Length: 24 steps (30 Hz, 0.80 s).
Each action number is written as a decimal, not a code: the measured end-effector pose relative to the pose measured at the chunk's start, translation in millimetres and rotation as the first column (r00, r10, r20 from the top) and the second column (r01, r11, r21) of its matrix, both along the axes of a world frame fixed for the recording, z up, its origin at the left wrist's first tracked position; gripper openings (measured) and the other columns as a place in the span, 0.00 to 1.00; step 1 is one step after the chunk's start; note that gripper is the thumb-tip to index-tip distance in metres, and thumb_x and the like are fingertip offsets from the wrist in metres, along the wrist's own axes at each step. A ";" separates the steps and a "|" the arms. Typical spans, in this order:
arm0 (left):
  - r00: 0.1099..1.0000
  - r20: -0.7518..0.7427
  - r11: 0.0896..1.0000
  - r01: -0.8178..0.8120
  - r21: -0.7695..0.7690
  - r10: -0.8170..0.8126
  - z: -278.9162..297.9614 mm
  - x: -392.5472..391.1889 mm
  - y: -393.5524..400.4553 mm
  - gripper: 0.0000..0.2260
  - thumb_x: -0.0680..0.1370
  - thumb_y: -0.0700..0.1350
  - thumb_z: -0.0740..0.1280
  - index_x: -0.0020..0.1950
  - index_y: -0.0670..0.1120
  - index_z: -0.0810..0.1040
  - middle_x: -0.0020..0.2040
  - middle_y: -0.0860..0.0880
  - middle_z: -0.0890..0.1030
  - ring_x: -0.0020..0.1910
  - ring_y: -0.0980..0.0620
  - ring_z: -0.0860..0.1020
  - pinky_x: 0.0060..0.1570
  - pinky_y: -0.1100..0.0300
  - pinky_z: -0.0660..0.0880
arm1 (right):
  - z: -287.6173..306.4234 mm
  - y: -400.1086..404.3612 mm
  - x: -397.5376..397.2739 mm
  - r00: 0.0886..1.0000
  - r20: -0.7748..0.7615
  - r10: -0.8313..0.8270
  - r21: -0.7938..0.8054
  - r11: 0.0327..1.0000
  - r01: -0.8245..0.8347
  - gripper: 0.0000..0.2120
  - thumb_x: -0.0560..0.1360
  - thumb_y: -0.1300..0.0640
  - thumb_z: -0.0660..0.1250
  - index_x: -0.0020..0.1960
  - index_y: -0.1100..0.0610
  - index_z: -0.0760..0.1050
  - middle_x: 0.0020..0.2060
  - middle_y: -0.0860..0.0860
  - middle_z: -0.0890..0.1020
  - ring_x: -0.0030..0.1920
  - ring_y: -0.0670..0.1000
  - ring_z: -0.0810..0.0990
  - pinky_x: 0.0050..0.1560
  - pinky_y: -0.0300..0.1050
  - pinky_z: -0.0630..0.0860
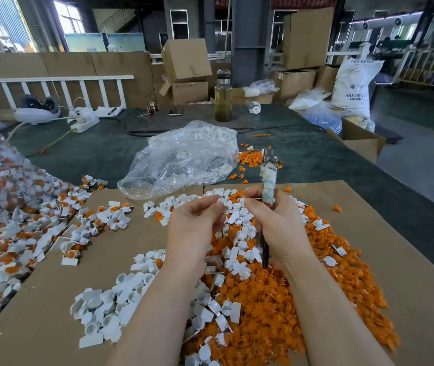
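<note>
1. My left hand (197,223) pinched a small white plastic part (224,203) between thumb and fingertips. It was held above the heaps, just beside my right hand (276,225).
2. My right hand gripped a hand tool (268,180) with its fingers curled round the handle. The tool stood nearly upright, its metal head above my knuckles and its dark lower end pointing down toward the pile.
3. Whether the tool touched the white part, I could not tell.
4. Under both wrists lay a flat brown cardboard sheet (401,233), matte and smooth. Its far edge ran just beyond my fingertips, and its right edge slanted away from me.
5. Bare cardboard showed to the right of the orange heap and at the lower left, the only open room near my hands.
6. A heap of orange caps (263,299), small and round, spread beneath my right forearm.
7. Loose white parts (110,307), cup-shaped with flat tabs, lay beneath and left of my left forearm.
8. A third heap of white pieces with orange inserts (20,233) crowded the left edge.
9. A crinkled clear plastic bag (184,159) of white parts sat just past the cardboard on the dark green table cover (78,154).
10. A tall glass bottle (223,96) stood well beyond it.
</note>
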<state>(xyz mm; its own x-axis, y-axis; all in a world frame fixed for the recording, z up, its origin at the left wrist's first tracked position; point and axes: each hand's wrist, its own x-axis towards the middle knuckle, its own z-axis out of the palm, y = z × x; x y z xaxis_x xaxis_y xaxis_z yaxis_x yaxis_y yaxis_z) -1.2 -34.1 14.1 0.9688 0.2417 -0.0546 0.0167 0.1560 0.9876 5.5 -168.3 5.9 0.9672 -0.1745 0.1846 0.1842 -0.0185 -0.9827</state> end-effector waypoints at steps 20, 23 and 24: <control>0.992 -0.024 0.980 -0.130 -0.151 0.128 7.0 3.6 25.1 0.02 0.78 0.38 0.71 0.49 0.43 0.81 0.41 0.47 0.84 0.35 0.57 0.83 0.40 0.65 0.82 | -15.8 -19.1 9.2 0.973 -0.201 -0.114 -0.898 0.418 -0.137 0.06 0.75 0.48 0.66 0.46 0.50 0.74 0.38 0.47 0.78 0.37 0.48 0.77 0.32 0.42 0.71; 0.992 -0.025 0.982 -0.123 -0.144 0.120 6.3 4.1 24.2 0.02 0.78 0.38 0.71 0.50 0.43 0.81 0.39 0.48 0.84 0.35 0.57 0.83 0.41 0.64 0.82 | -16.4 -14.6 7.9 0.974 -0.178 -0.139 -0.933 0.339 -0.122 0.06 0.73 0.50 0.67 0.48 0.50 0.74 0.39 0.46 0.78 0.37 0.47 0.76 0.31 0.41 0.71; 0.993 -0.022 0.983 -0.117 -0.141 0.115 6.1 4.0 23.6 0.02 0.78 0.38 0.71 0.50 0.42 0.81 0.38 0.49 0.84 0.35 0.57 0.83 0.41 0.64 0.82 | -16.3 -12.7 7.4 0.975 -0.161 -0.153 -0.944 0.312 -0.107 0.07 0.73 0.50 0.67 0.50 0.50 0.74 0.39 0.46 0.77 0.37 0.47 0.75 0.30 0.41 0.70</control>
